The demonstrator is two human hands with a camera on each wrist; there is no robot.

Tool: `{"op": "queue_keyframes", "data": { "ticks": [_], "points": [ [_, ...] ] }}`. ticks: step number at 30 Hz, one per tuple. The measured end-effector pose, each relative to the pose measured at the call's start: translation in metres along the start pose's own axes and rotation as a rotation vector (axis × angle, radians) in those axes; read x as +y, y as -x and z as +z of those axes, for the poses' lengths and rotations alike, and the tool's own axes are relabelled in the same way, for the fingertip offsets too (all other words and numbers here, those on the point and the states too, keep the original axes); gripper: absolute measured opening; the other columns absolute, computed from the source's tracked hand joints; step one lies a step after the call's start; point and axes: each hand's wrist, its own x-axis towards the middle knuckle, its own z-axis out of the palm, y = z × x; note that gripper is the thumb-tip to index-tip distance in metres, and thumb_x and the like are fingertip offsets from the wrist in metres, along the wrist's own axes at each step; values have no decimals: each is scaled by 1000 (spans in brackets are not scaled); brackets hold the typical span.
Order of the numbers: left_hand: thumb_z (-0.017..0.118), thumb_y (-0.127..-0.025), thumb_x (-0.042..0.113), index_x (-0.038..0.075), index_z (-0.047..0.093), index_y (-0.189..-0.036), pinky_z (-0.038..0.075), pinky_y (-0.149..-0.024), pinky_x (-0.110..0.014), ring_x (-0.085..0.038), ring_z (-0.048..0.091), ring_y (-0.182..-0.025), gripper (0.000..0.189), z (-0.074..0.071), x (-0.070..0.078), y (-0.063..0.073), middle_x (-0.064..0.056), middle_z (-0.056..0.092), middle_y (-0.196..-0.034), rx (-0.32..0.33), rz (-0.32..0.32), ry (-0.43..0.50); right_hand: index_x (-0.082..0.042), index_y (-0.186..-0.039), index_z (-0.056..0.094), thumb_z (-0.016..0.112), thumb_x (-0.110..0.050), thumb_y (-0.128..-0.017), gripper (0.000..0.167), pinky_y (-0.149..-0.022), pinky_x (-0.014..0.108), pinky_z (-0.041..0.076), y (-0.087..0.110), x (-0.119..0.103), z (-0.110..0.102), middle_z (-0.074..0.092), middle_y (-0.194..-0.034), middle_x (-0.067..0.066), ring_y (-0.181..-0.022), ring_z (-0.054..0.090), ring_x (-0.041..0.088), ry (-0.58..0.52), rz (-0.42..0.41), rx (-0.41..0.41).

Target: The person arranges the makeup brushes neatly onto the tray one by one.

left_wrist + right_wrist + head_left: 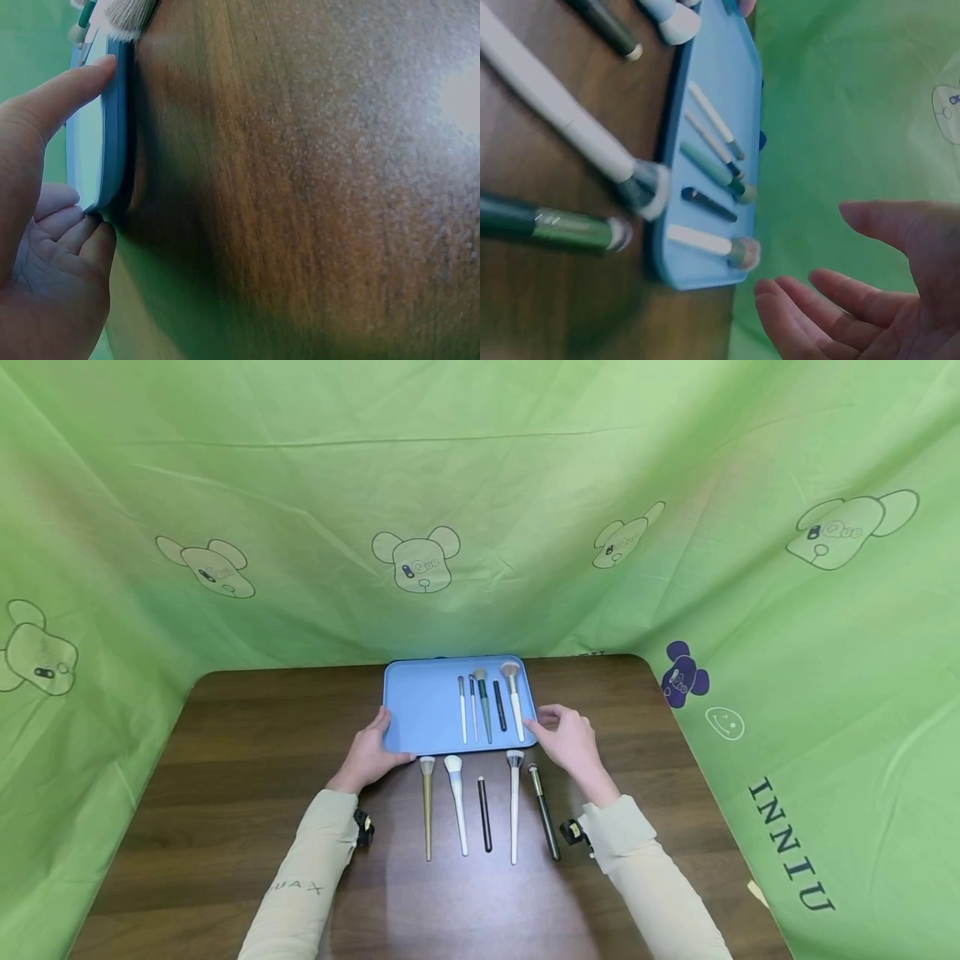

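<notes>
A light blue tray (pixel 420 706) lies near the table's far edge, with several makeup brushes side by side on its right half. My left hand (pixel 369 755) grips its near left corner. In the left wrist view the thumb (pixel 75 84) lies on the near rim and the other fingers bend at the side. My right hand (pixel 568 739) is beside the near right corner, close to a white-handled brush (pixel 515 702). The right wrist view shows its fingers (pixel 859 296) loosely bent, spread from the thumb and apart from the tray, holding nothing.
More makeup brushes lie in a row in front of the tray, among them a gold-handled one (pixel 428 810), a white one (pixel 457 806) and a thick dark one (pixel 544 814). Green printed cloth (pixel 420 468) hangs round the brown wooden table (pixel 240 777).
</notes>
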Motion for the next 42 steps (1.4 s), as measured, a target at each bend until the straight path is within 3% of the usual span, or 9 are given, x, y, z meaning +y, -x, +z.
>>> {"op": "queue_keyframes", "data": {
  "ticks": [6,11,17,23,31,42],
  "points": [
    [86,-84,30,-11,22,-156,28,-117,-49,-40,21,-149,105,1,-1,0,-27,15,-164,-5,-7,2,4,-126,68,73,-33,-94,49,-91,52,51,11,13,-4,74,-111,18,-104,69,35,40,8,-18],
    [85,-84,30,-11,22,-156,27,-117,-49,-41,21,-148,104,1,-2,0,-27,14,-164,-8,-7,1,4,-120,70,76,-32,-91,46,-87,52,52,20,23,-4,75,-102,15,-101,69,37,76,21,-83],
    [85,-84,29,-11,22,-156,27,-117,-50,-41,21,-148,104,1,0,0,-28,15,-164,-8,-8,1,-2,-98,74,83,-28,-84,30,-68,39,54,34,39,1,73,-80,4,-73,69,21,98,75,-197],
    [85,-84,30,-11,22,-156,27,-117,-50,-42,21,-148,104,2,0,0,-28,15,-163,-5,-7,-7,-7,-83,67,89,-19,-78,25,-50,29,48,50,48,8,67,-65,5,-53,60,14,51,147,-302],
    [85,-84,30,-11,22,-156,27,-117,-50,-42,21,-148,105,2,-1,0,-27,15,-163,-3,-14,-2,-9,-74,64,92,-16,-73,30,-46,28,51,60,57,13,64,-59,6,-47,62,17,49,151,-327],
    [85,-84,30,-11,22,-156,27,-117,-49,-41,21,-148,105,2,-1,0,-27,15,-164,-3,-13,5,-8,-66,64,90,-8,-74,27,-44,29,54,68,55,17,62,-53,4,-43,62,16,56,169,-384]
  ]
}}
